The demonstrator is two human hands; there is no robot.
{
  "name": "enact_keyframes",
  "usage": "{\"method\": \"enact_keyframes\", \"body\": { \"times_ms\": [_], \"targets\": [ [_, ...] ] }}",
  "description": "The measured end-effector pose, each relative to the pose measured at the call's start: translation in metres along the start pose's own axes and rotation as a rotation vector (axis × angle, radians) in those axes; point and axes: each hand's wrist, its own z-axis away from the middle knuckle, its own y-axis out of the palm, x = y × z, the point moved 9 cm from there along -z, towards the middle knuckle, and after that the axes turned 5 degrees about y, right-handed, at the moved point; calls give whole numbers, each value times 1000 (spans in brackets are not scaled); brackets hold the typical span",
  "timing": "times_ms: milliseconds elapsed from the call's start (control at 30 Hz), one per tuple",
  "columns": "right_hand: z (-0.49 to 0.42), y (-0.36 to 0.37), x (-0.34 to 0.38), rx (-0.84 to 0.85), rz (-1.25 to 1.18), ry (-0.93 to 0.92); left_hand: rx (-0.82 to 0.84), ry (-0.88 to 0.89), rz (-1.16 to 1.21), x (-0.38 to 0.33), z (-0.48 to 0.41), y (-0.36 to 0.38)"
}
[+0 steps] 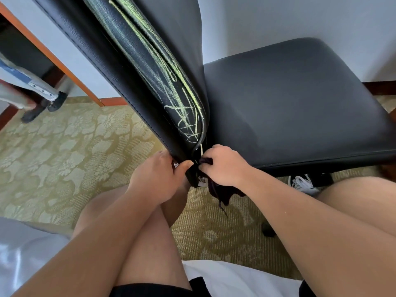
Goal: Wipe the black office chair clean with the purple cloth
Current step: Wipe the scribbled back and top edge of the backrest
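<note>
The person's bare thighs and forearms come first, stretched out over a patterned carpet (64, 146). The left hand (162, 174) clamps the bottom corner of the chair's (235, 99) backrest (120, 67), with the thumb on the near face and the fingers wrapped behind it. Just beside it, the right hand (225, 166) is curled round a wad of the cloth (222, 192). So the cloth sits in the right hand, pressed to the backrest's lowest edge, with its loose end hanging under the wrist. Above the hands, yellow-green scribbles (182, 108) climb the backrest's narrow side. They are tangled thick just over the knuckles and stretch into long streaks higher up, and none of them looks rubbed away. The step in hand seems to be starting on the lowest marks. To do it well, the left hand should brace hard so the chair cannot swivel or roll away from the pressure. The right hand should spread the wad into a flatter pad and use short, firm strokes along the streaks, working upward. It should also turn the cloth to a fresh face once colour loads it, or the marks may only smear. Beyond, the seat (300, 93) shows no marks, with a pale wall (278, 18) behind it.
</note>
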Motion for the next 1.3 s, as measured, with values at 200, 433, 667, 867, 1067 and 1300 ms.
{"method": "enact_keyframes", "body": {
  "times_ms": [200,433,667,867,1067,1300],
  "targets": [
    [5,-11,-3,74,-594,107,-3,-28,-12,3,-2,-1],
    [7,-2,-3,86,-865,132,-8,-36,-15,0,-2,-2],
    [12,-5,11,-134,-40,13,-9,-63,4,1,-4,-3],
    [8,21,16,-94,254,18,-21,-66,29,1,-2,-3],
    [8,-3,6,76,-426,58,12,-87,46,6,-5,-1],
    [11,-19,6,-85,-687,72,-7,-81,15,5,-5,-2]
  ]
}}
